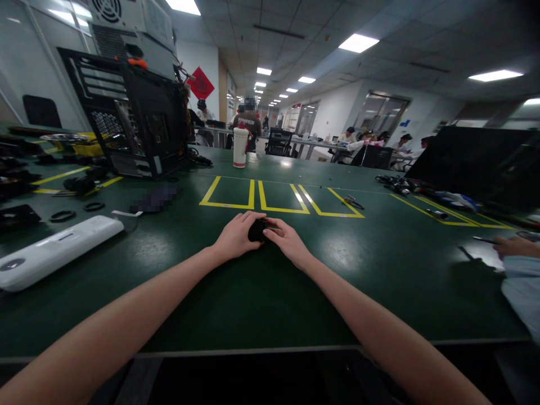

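Between my two hands, low over the green table (253, 304), is a small black part (256, 231) whose kind I cannot make out. My left hand (239, 235) curls around its left side, thumb below and fingers above. From the right, my right hand (287, 239) pinches at the part's edge with thumb and fingertips; something thin and light shows between those fingers, too small to name. Just beyond my hands, yellow tape outlines (283, 211) mark the tabletop. A small dark metal piece (353, 202) lies at the rightmost of these outlines.
A black computer case (143, 121) stands at the back left. Nearer are a long white device (63, 250) and black rings (63, 215). A white cup (240, 147) stands at the far edge. At right, another person's hand (517, 247) holds a thin tool, near a large black panel (476, 169).
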The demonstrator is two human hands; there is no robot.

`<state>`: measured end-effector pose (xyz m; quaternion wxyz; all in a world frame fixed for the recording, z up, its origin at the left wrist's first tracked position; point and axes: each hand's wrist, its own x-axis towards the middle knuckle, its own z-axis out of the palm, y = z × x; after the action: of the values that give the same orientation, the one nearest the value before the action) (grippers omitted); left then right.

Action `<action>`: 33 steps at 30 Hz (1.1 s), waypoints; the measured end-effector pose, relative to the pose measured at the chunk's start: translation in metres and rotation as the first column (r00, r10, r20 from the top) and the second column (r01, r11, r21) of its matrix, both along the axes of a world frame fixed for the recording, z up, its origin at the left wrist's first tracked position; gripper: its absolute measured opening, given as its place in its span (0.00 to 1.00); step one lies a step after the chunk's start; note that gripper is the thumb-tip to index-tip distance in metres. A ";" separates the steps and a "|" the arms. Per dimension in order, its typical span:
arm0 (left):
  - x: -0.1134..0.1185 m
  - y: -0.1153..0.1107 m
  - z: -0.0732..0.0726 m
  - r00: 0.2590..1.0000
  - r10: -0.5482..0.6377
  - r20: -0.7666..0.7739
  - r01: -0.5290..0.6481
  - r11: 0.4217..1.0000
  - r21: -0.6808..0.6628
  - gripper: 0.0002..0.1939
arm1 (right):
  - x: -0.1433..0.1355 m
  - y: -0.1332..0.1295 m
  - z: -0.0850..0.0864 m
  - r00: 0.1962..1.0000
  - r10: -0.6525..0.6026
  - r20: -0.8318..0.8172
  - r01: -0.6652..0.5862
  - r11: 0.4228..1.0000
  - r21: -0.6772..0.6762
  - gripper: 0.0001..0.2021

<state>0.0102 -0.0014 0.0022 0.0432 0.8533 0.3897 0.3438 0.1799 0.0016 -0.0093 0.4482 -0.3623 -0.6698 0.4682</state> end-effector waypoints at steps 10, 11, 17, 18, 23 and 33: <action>0.001 0.001 -0.001 1.000 0.006 0.020 -0.005 1.000 -0.006 0.30 | -0.001 0.000 -0.002 0.998 0.010 -0.069 -0.008 0.999 0.035 0.12; 0.001 0.001 -0.001 1.000 0.003 0.018 -0.003 1.000 -0.004 0.30 | -0.001 0.001 -0.002 0.998 -0.003 -0.063 0.006 0.999 0.041 0.11; 0.000 0.001 -0.001 1.000 0.007 -0.010 -0.007 1.000 -0.003 0.30 | 0.001 0.002 -0.001 1.000 0.009 -0.025 -0.009 1.000 -0.022 0.16; 0.000 0.001 -0.001 1.000 0.006 -0.008 -0.006 1.000 -0.002 0.30 | 0.001 0.001 -0.001 0.999 0.027 -0.036 -0.028 0.999 -0.031 0.16; 0.000 0.001 -0.001 1.000 0.000 -0.002 0.000 1.000 0.002 0.31 | 0.001 -0.003 -0.002 0.993 0.066 -0.093 -0.067 0.998 -0.008 0.15; 0.000 0.002 -0.001 1.000 0.002 -0.014 -0.002 1.000 0.008 0.30 | 0.000 0.003 -0.002 1.000 0.005 -0.009 -0.005 1.000 0.000 0.18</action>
<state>0.0099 0.0006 0.0009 0.0365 0.8555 0.3894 0.3393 0.1804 0.0041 -0.0109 0.4503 -0.3584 -0.6687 0.4708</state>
